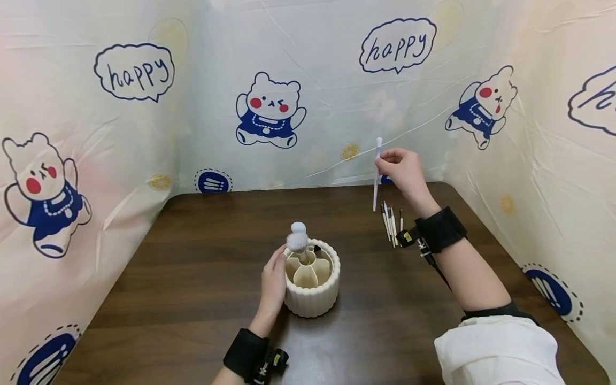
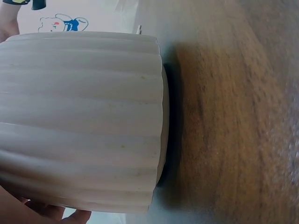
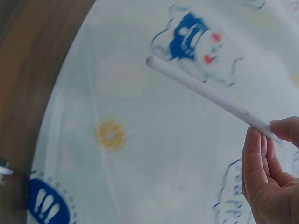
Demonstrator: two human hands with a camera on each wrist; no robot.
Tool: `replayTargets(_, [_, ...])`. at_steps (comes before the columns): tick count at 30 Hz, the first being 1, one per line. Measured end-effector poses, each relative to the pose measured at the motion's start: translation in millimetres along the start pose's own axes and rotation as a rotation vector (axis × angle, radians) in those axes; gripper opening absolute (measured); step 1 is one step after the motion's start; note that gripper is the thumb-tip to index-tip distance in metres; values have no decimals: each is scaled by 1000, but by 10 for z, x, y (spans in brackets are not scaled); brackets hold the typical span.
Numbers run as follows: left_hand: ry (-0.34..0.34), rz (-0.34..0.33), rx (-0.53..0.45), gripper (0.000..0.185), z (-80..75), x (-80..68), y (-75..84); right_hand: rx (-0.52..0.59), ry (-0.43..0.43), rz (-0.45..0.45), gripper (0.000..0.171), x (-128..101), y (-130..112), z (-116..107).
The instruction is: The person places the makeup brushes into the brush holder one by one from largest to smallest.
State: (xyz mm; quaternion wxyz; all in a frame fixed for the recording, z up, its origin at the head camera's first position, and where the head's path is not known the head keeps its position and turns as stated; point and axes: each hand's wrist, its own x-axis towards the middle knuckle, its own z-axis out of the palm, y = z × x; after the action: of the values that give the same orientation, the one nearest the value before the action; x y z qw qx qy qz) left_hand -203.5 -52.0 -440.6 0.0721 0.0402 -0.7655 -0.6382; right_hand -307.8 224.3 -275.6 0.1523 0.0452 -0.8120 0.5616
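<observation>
A cream ribbed holder [image 1: 313, 299] with several inner compartments stands near the table's middle front. A fluffy white brush [image 1: 297, 238] stands upright in it. My left hand [image 1: 275, 272] grips the holder's left side. In the left wrist view the holder's ribbed wall [image 2: 84, 116] fills the left, and my fingers [image 2: 44, 212] show at the bottom edge. My right hand [image 1: 383, 162] is raised at the back right and pinches a thin white brush handle [image 1: 376, 179], held nearly upright above the table. The right wrist view shows that handle [image 3: 205, 92] between my fingertips [image 3: 282, 128].
Several thin brushes [image 1: 391, 218] lie side by side on the dark wooden table [image 1: 202, 256], just below my right hand. Cartoon-print sheeting [image 1: 269, 107] walls the table on the left, back and right. Black straps sit on both wrists.
</observation>
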Motion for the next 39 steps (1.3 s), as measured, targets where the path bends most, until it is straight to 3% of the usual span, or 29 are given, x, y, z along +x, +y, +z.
replayTargets(13, [0, 9, 8, 44, 3, 11, -10, 125, -184, -13, 16, -419, -371, 173])
replayTargets(21, [2, 4, 13, 44, 1, 17, -5, 9, -252, -41, 15, -653, -430, 279])
replayTargets(28, [-8, 7, 13, 44, 0, 18, -15, -39, -313, -56, 15, -873, -299, 436])
replayTargets(39, [10, 7, 18, 42, -6, 20, -26, -32, -379, -90, 12, -1179, 140, 732])
